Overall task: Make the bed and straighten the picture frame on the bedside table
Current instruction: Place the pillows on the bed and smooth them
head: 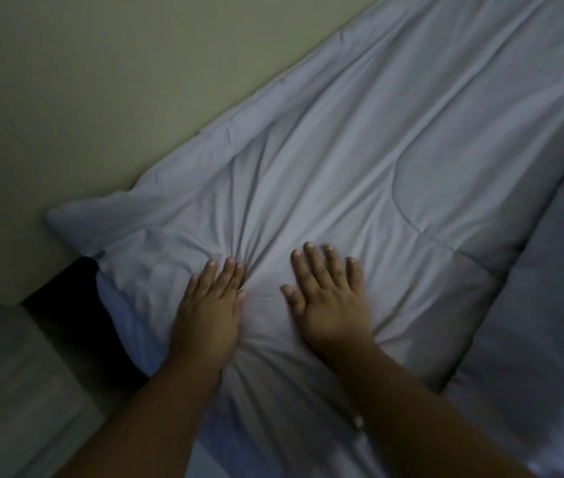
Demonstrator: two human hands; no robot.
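Observation:
A pale grey quilted comforter [394,139] lies spread over the bed, running from the lower middle up to the top right along the wall. Both my hands press flat on it near its lower end. My left hand [210,305] lies palm down with fingers together, and creases fan out from its fingertips. My right hand [329,298] lies palm down a little to the right, fingers spread. Neither hand grips the cloth. The comforter's corner [66,219] sticks out at the left against the wall. No picture frame or bedside table can be made out.
A yellowish wall [101,81] borders the bed on the upper left. A dark gap [66,305] lies between the bed and a pale blurred surface [8,391] at the lower left. Darker grey bedding [549,305] lies at the right.

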